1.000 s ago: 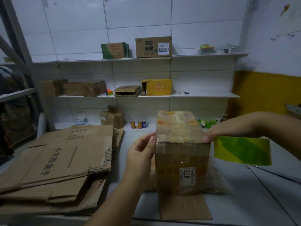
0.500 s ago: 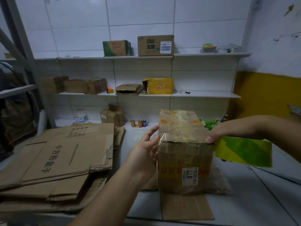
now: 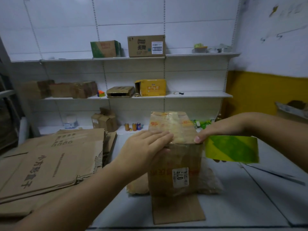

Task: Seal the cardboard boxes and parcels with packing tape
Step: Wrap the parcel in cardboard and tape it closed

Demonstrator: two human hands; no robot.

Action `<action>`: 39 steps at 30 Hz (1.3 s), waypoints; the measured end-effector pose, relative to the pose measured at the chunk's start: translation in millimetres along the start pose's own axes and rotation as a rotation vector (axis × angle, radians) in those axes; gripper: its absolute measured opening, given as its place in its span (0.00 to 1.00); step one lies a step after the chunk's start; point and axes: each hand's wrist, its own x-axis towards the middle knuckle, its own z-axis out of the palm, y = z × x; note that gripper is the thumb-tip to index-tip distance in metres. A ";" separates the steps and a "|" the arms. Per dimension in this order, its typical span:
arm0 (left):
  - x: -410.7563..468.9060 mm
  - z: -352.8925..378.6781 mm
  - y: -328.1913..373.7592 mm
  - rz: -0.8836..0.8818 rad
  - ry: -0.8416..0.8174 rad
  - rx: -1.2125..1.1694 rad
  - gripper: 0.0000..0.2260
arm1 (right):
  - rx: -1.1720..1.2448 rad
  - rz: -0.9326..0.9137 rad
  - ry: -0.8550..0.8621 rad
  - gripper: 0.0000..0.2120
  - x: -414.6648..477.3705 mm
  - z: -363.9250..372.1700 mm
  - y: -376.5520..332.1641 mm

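Note:
A brown cardboard box with a white label stands upright on the table, its top covered in shiny clear tape. My left hand lies flat with straight fingers across the near left part of the box top, pressing the tape down. My right hand holds a yellow-green roll of packing tape just beside the box's top right corner, thumb tip at the box edge. The roll hides most of that hand's fingers.
A pile of flattened cardboard boxes fills the table's left. A loose cardboard flap lies in front of the box, and a plastic bag lies behind it. Wall shelves carry boxes; cans stand at the back.
My left hand has risen from the box's left side onto its top and now presses flat on the tape. The right hand with the roll has stayed beside the top right corner.

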 end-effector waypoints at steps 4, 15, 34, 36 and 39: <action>0.0 0.2 -0.7 -0.012 0.005 -0.029 0.19 | -0.010 0.062 -0.024 0.17 3.6 -5.1 1.7; 49.3 -36.7 41.0 -0.113 -0.375 0.253 0.32 | 0.043 -0.068 -0.019 0.09 11.7 -3.1 8.2; 56.1 14.1 48.0 -0.008 -0.043 0.232 0.25 | 0.121 -0.161 -0.105 0.21 20.4 0.0 29.0; 56.7 16.6 46.8 0.003 -0.037 0.229 0.24 | 0.144 -0.255 -0.012 0.14 21.2 4.8 30.0; 56.2 15.7 44.3 0.011 -0.039 0.230 0.24 | 0.063 -0.331 0.166 0.12 19.3 10.9 24.6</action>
